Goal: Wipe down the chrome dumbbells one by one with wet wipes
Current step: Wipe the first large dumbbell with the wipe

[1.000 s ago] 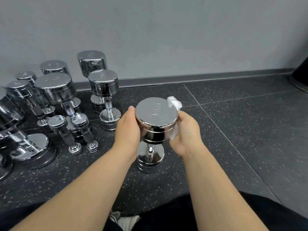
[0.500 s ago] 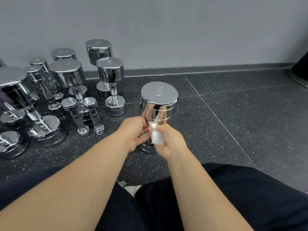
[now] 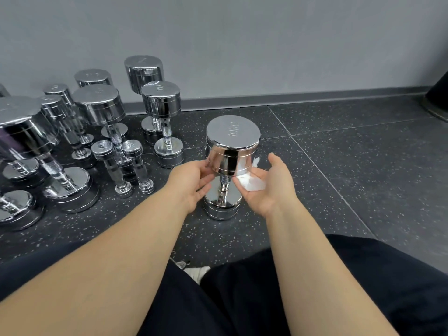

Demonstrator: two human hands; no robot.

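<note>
A chrome dumbbell (image 3: pixel 232 141) marked 10KG stands upright on the dark floor in the middle of the view. My left hand (image 3: pixel 191 183) grips the lower left edge of its upper head with curled fingertips. My right hand (image 3: pixel 269 187) is palm up at the head's lower right, its fingers straight. A white wet wipe (image 3: pixel 252 181) lies on that palm against the underside and side of the head. The bare handle (image 3: pixel 224 187) and the lower head (image 3: pixel 221 207) show between my hands.
Several other chrome dumbbells (image 3: pixel 161 103) of different sizes stand upright at the left, along the grey wall (image 3: pixel 266 44). Two small ones (image 3: pixel 135 163) are nearest my left hand. A dark round base (image 3: pixel 438 98) sits at the far right. My dark trousers fill the bottom.
Both hands have come up from the handle to the lower edge of the upper head. My right hand has opened palm up, with the wipe spread on it.
</note>
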